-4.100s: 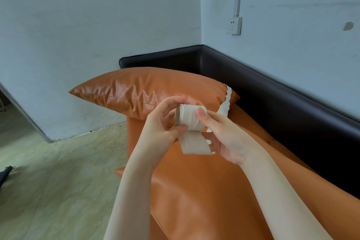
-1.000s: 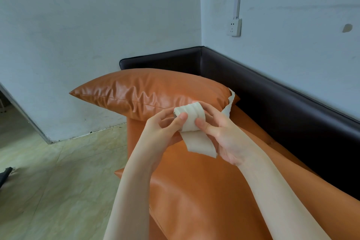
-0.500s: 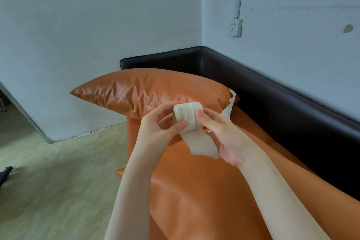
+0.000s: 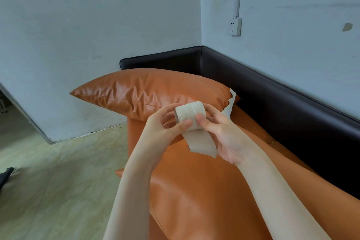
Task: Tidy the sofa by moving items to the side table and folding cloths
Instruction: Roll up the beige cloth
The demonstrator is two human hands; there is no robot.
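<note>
Gripping the roll [image 4: 190, 113] from both sides w/ L hand [image 4: 165, 124] & R hand [image 4: 224, 134], thumbs pinching its front so the loose tail below stays put, roll held between hands above sofa [image 4: 204, 191], likely rewinding.

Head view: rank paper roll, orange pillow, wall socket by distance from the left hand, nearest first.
1. Paper roll: gripped in the left hand, shared with the right hand.
2. Orange pillow: just behind the hands.
3. Wall socket: up on the far right wall.

Two bare forearms, no sleeves; left hand [image 4: 165, 128], right hand [image 4: 224, 134] ungloved, short nails.
</note>
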